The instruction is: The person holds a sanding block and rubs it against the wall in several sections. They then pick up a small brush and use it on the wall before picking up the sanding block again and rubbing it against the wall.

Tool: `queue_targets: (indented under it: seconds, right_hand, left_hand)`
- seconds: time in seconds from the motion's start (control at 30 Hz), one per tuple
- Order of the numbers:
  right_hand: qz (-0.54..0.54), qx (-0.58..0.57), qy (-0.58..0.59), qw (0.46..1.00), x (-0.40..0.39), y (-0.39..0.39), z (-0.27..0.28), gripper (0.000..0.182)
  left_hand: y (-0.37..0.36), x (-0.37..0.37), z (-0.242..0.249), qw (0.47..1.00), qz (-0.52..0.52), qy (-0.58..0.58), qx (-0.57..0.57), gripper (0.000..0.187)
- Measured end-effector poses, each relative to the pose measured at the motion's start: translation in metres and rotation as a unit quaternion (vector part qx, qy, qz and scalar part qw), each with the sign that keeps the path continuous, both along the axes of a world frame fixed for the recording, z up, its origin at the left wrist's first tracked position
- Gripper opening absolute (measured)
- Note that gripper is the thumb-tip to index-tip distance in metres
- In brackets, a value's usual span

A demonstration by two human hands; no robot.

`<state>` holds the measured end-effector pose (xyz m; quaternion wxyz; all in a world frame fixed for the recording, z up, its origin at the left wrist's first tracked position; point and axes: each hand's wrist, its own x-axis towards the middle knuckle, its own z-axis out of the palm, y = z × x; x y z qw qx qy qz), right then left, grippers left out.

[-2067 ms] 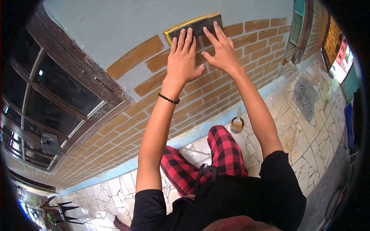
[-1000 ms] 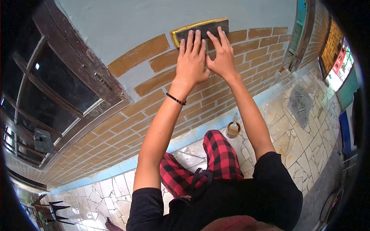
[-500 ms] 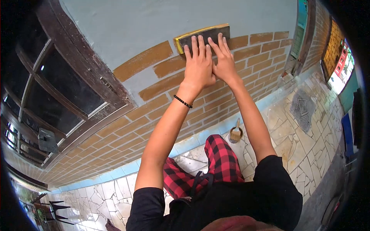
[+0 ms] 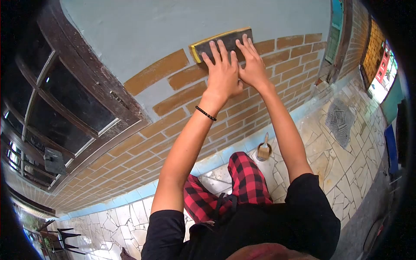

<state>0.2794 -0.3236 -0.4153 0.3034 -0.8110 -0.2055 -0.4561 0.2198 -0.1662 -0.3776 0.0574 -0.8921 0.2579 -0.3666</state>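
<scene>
A dark rectangular block with yellow edges [image 4: 199, 51] lies flat against the grey wall [image 4: 143, 26], at the top row of painted tan bricks [image 4: 158, 71]. My left hand [image 4: 222, 76], with a black bead bracelet at the wrist, presses its spread fingertips on the block's face. Close beside it, my right hand [image 4: 255, 69] rests its spread fingertips on the block's right part. The two hands touch near the thumbs. What is under the block is hidden.
A dark-framed window [image 4: 86, 86] fills the left side. On the stone-tiled floor [image 4: 320, 160] stands a small container with a brush [image 4: 263, 151] near the wall's foot. A grey mat [image 4: 340, 123] lies to the right, and a dark chair [image 4: 65, 238] stands at lower left.
The view has shifted slightly, so the wall and window appear a little further left. Both hands remain on the block, with the left fingers spread slightly wider.
</scene>
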Motion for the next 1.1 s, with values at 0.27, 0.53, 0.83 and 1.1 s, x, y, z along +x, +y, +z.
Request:
queue_targets:
  seconds: [0.27,0.53,0.83,1.1]
  right_hand:
    - [0.009,0.007,0.034,0.999,-0.012,-0.005,-0.001,0.089]
    - [0.011,0.0,0.031,0.999,-0.01,-0.007,-0.003,0.086]
    - [-0.022,-0.002,-0.034,0.999,0.008,-0.005,-0.002,0.073]
    - [-0.01,-0.031,-0.007,0.999,0.004,-0.017,0.01,0.074]
  left_hand:
    - [0.017,-0.002,0.001,0.996,-0.077,0.023,-0.038,0.077]
    - [0.024,-0.009,0.006,0.996,-0.069,0.05,-0.017,0.071]
    - [0.036,-0.004,0.029,0.984,-0.113,0.132,-0.04,0.069]
    - [0.035,-0.007,0.038,0.979,-0.12,0.154,-0.065,0.068]
